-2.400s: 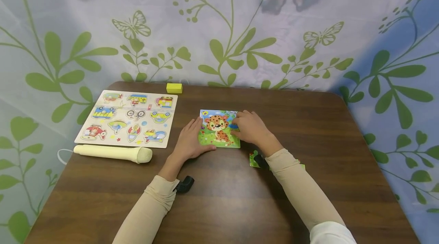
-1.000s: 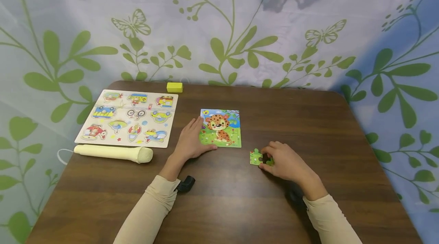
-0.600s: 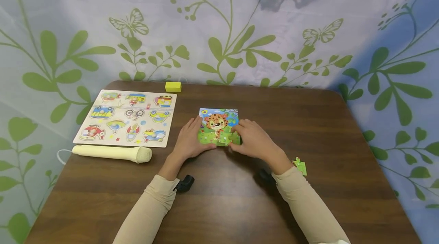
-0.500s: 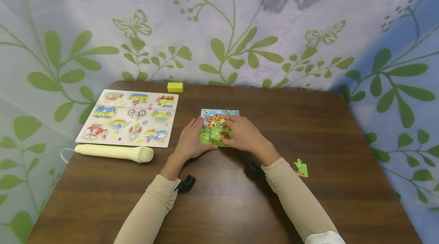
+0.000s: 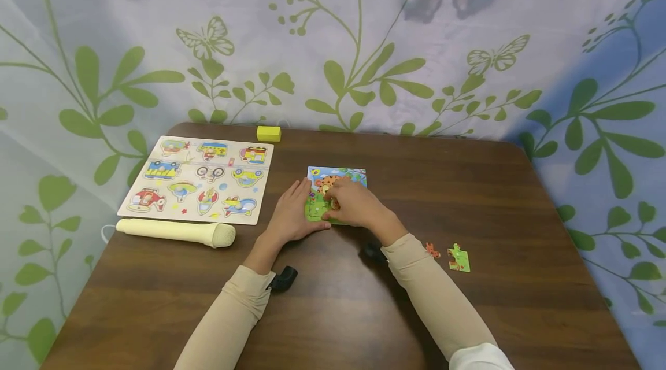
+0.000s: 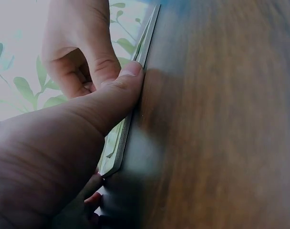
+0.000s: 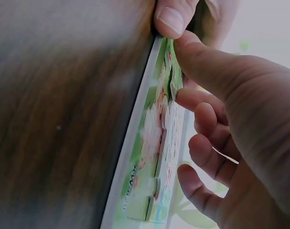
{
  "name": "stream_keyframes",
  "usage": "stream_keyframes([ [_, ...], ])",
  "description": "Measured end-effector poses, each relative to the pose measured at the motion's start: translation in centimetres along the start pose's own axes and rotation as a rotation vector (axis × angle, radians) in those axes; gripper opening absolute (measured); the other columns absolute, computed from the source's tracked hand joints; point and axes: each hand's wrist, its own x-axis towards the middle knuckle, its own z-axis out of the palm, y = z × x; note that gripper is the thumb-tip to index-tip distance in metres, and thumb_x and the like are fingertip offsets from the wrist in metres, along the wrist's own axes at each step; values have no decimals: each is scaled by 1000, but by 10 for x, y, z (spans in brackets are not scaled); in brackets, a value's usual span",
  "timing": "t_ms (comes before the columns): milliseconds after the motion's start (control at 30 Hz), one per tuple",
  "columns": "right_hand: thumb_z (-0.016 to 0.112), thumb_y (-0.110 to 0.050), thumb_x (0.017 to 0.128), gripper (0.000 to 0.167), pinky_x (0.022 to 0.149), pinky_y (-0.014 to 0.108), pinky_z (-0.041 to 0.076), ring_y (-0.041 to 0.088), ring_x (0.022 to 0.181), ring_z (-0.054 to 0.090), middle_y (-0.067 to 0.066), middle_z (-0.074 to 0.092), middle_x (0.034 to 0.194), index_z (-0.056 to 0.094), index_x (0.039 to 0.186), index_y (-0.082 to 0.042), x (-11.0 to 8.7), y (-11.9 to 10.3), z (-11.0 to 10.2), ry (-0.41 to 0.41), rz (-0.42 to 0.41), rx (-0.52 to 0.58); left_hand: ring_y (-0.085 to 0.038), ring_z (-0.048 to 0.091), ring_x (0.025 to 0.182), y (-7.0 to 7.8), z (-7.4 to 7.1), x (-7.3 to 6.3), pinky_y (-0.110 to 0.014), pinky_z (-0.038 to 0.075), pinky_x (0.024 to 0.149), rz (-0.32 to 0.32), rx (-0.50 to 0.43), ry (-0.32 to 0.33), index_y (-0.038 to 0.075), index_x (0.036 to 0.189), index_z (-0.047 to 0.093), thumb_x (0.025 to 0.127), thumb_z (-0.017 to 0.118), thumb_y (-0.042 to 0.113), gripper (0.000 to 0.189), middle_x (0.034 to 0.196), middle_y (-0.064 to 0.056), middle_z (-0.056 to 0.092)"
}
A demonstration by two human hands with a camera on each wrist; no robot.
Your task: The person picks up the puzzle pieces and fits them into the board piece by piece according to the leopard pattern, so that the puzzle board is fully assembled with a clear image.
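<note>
The leopard jigsaw puzzle [image 5: 333,172] lies flat on the table, its picture partly hidden by both hands. My left hand [image 5: 293,211] rests along its left side with fairly straight fingers. In the left wrist view the left thumb [image 6: 121,90] presses on the front edge of the board. Over the lower left part of the picture, my right hand [image 5: 356,202] pinches a green puzzle piece [image 7: 175,82] between thumb and index finger; the piece looks tilted against the board. Two loose pieces, a green one [image 5: 459,258] and a red one [image 5: 432,250], lie beside the right sleeve.
A wooden vehicle puzzle board [image 5: 174,191] lies at the left on the brown table [image 5: 322,312]. In front of it is a cream microphone [image 5: 177,233]. A small yellow block [image 5: 268,133] stands near the back edge, before a leaf-patterned curtain [image 5: 364,40].
My right hand reached to the loose pieces on the right, took a green puzzle piece and brought it to the leopard puzzle, then shifted left across its lower part. My left hand stayed put.
</note>
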Motion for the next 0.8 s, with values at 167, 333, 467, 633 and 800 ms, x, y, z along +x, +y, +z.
stream_keyframes([
  [167,79,-45,88,42,87,37,56,9,78,56,-5,63,88,76,118,-15,0,-1,-1,24,0,44,-33,15,160,1,0,-1,-55,18,128,-4,8,-3,3,163,18,81,79,59,117,172,-14,17],
  [333,80,-39,88,39,91,39,56,9,78,55,-4,63,87,77,119,-15,3,-3,0,52,-9,53,-32,14,160,3,0,0,-55,18,128,-7,11,-5,4,164,18,81,79,59,116,172,-13,16],
  [467,81,-36,88,37,77,31,55,7,73,54,-4,62,84,77,119,-16,4,-4,2,40,-8,63,-33,15,160,3,0,0,-56,18,128,0,9,-7,3,163,18,82,79,59,116,172,-14,16],
  [633,80,-36,89,32,70,29,54,10,78,60,-4,67,93,78,115,-17,4,-8,5,39,-12,-5,-33,15,160,1,0,1,-54,18,128,5,16,3,3,163,18,82,79,59,116,171,-14,17],
  [800,80,-35,89,26,78,35,59,14,89,67,-4,73,102,80,110,-20,3,-16,4,40,-7,-84,-35,17,159,1,1,0,-56,20,127,9,15,14,1,163,19,81,80,58,116,171,-16,18],
])
